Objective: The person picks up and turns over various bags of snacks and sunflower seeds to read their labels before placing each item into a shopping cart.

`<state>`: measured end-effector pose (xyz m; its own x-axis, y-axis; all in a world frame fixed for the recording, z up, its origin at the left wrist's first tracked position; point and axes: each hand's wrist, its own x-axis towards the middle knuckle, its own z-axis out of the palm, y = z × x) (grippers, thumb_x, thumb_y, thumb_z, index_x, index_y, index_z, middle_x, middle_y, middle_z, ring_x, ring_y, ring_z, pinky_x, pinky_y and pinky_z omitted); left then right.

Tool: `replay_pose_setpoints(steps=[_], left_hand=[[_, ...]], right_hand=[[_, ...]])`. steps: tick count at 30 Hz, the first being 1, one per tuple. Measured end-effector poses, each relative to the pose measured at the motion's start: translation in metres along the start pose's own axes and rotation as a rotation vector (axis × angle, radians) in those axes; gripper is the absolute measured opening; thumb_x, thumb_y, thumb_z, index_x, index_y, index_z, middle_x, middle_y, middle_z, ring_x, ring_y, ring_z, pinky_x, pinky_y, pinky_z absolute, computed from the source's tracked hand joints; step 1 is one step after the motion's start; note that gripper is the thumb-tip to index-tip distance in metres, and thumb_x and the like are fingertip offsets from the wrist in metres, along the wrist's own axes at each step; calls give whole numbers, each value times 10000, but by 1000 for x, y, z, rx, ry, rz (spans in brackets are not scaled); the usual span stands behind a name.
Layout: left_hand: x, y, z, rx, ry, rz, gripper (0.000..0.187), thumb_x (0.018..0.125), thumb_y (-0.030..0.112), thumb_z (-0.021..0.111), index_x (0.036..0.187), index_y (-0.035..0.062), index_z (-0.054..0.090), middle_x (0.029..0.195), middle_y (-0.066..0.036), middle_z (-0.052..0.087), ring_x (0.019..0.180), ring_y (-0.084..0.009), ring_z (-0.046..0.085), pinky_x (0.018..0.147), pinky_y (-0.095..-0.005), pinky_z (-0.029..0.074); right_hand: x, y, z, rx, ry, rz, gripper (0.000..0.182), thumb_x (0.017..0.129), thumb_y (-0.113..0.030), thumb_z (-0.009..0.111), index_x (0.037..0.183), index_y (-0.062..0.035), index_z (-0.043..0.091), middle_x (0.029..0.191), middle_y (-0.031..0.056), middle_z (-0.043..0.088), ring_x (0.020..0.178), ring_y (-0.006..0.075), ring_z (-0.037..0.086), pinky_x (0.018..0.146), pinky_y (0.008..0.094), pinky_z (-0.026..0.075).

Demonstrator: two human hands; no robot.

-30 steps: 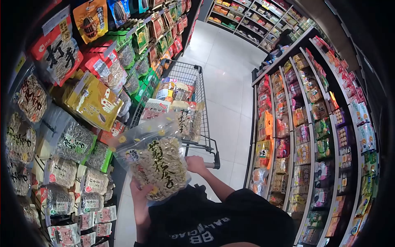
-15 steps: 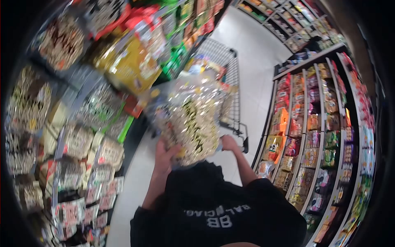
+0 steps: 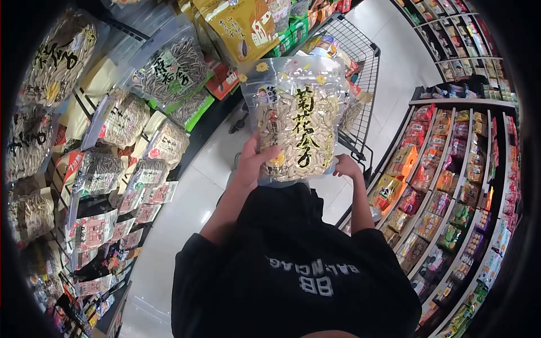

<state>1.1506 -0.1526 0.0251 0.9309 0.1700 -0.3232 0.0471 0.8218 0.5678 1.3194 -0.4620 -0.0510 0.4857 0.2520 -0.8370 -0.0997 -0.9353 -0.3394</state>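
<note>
A clear bag of pale seeds (image 3: 301, 124) with dark writing and small yellow flowers is held upright in front of my chest. My left hand (image 3: 256, 160) grips its lower left side, thumb across the front. At the bag's lower right edge is my right hand (image 3: 346, 167), its fingers bent against the edge and partly hidden. Just beyond the bag stands a wire shopping cart (image 3: 369, 84) with packaged goods in it.
On the left, a rack holds hanging seed bags (image 3: 121, 118) and a gold bag (image 3: 239, 28). Shelves of colourful packets (image 3: 445, 169) line the right side. Pale floor tiles (image 3: 180, 225) run between them. More shelves (image 3: 456, 39) stand at the back right.
The view has shifted, so the rack, bag and cart sit differently in the frame. The bag is sharper, and its front faces me more squarely. Both hands stay at its sides.
</note>
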Motion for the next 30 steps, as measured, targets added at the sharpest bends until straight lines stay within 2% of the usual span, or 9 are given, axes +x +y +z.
replay_pose_setpoints(steps=[7,10,11,14,16,21,25,27,30], left_hand=[[-4,12,0,55,17,36,565,833,30,632,1337,-5,379,1205,-105,568,1074,-176,568,928,-317,455],[-1,14,-2,91,25,18,558,836,33,618,1339,-5,377,1215,-109,562,1089,-181,562,941,-320,447],[1,14,-6,117,25,0,551,839,33,604,1340,-3,377,1220,-111,559,1103,-189,556,952,-325,441],[7,14,-5,130,40,2,569,827,36,630,1338,-1,381,1209,-105,565,1089,-177,559,943,-317,443],[10,14,-5,159,44,42,582,818,39,654,1334,0,387,1196,-100,571,1075,-164,562,934,-308,443],[17,13,12,391,20,152,573,824,55,661,1330,-6,400,1174,-89,578,1065,-147,556,931,-299,432],[14,6,23,788,-60,348,595,863,190,632,1368,2,380,1278,-159,509,1135,-248,516,980,-354,389],[6,8,33,1133,-147,628,614,867,260,617,1381,19,385,1339,-193,455,1174,-305,481,1008,-382,352],[-7,18,46,1498,-287,709,639,849,329,601,1392,57,404,1400,-217,373,1212,-350,429,1034,-406,297]], right_hand=[[-2,-3,-8,82,-126,5,388,706,-319,746,960,-31,693,802,58,664,667,152,656,542,263,512],[0,2,-2,29,30,-211,437,716,-341,751,994,-15,668,801,45,665,669,131,633,560,258,497],[0,5,1,99,63,-291,433,765,-319,734,1055,-13,636,867,50,663,758,116,610,666,253,488],[-22,-19,6,779,468,-452,371,828,-252,688,1103,-14,610,939,63,647,881,122,597,787,254,464],[-49,-58,8,857,705,-545,307,882,-176,634,1128,-1,574,973,58,622,969,152,581,856,273,443],[-116,-148,28,461,511,-875,513,808,-157,672,1258,-11,476,1174,132,531,1108,206,522,920,322,426],[-131,-187,58,299,512,-947,764,760,-195,717,1393,-16,328,1299,158,453,1227,258,443,993,365,382],[-121,-186,59,730,326,-964,793,759,-210,722,1403,-6,305,1325,157,443,1238,265,436,1009,370,373],[-108,-176,56,1197,159,-889,689,835,-227,648,1390,19,322,1335,157,458,1235,247,450,1031,368,365]])
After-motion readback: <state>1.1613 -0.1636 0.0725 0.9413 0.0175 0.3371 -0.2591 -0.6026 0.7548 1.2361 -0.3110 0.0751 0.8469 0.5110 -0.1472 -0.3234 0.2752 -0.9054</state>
